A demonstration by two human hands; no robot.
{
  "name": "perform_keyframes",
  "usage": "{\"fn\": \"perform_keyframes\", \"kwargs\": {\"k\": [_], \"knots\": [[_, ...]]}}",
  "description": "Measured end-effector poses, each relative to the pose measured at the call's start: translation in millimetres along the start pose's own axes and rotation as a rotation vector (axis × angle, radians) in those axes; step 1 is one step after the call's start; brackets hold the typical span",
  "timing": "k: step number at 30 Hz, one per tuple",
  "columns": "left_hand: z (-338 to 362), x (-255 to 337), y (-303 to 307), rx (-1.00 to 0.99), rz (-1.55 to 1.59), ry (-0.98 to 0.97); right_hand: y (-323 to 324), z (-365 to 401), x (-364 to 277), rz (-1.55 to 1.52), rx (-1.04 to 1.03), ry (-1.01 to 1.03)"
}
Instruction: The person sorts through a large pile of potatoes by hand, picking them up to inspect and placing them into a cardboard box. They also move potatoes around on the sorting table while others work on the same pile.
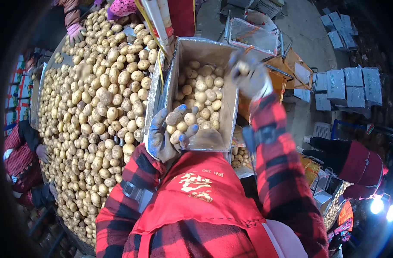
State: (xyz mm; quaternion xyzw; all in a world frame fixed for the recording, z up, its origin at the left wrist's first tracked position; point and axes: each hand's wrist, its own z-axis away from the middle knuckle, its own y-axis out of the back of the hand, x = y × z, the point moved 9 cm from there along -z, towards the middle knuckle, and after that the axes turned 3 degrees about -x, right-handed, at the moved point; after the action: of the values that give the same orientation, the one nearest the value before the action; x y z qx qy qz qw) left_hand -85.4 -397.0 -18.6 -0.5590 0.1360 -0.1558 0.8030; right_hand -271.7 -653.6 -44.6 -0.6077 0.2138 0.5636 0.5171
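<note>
Gloved left hand (168,133) cups a few small potatoes (181,122) at the near rim of the part-full cardboard box (201,53). The right hand (249,78), blurred, is up at the far right corner gripping one potato (243,68). A big potato heap (97,107) spreads left, other people's hands at its edges

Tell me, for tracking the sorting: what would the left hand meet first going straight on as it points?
Probably the potatoes heaped in the box: the left hand, cupping a few itself, points over the near edge into it. Depth is unclear.
</note>
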Motion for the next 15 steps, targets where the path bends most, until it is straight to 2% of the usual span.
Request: {"fn": "perform_keyframes", "kwargs": {"k": [1,2,3,4,6,7,8,9,10,11,12,14,15], "knots": [[-6,0,-4,-0.026,0.006,0.02,41,-35,-15,0.395,0.045,0.16],[-11,2,-6,-0.03,0.018,0.022,61,-52,-18,-0.075,0.264,-0.038],[-14,2,-8,-0.03,0.032,0.025,76,-59,-23,-0.582,0.579,-0.107],[-16,3,-10,-0.028,0.046,0.029,87,-51,-35,-0.228,0.67,-0.137],[-12,11,-7,-0.036,0.016,0.016,68,-32,-65,0.255,0.575,0.139],[-8,13,-4,-0.022,0.028,0.011,52,-21,-53,0.231,0.452,0.229],[-5,16,-2,-0.01,0.039,0.005,36,-4,-32,0.406,0.338,0.112],[0,20,8,0.069,0.005,-0.023,11,14,-13,0.56,0.282,0.209],[4,20,16,0.147,0.001,-0.04,-11,22,27,0.394,0.185,0.114],[8,22,22,0.222,-0.007,-0.057,-24,23,71,0.444,0.124,-0.074],[13,24,28,0.295,-0.016,-0.074,-37,24,90,0.451,0.192,-0.202],[17,21,34,0.307,0.016,-0.075,-44,0,95,0.921,0.256,-0.143],[19,19,36,0.3,0.009,-0.075,-45,-19,110,0.998,0.229,-0.083]]}}
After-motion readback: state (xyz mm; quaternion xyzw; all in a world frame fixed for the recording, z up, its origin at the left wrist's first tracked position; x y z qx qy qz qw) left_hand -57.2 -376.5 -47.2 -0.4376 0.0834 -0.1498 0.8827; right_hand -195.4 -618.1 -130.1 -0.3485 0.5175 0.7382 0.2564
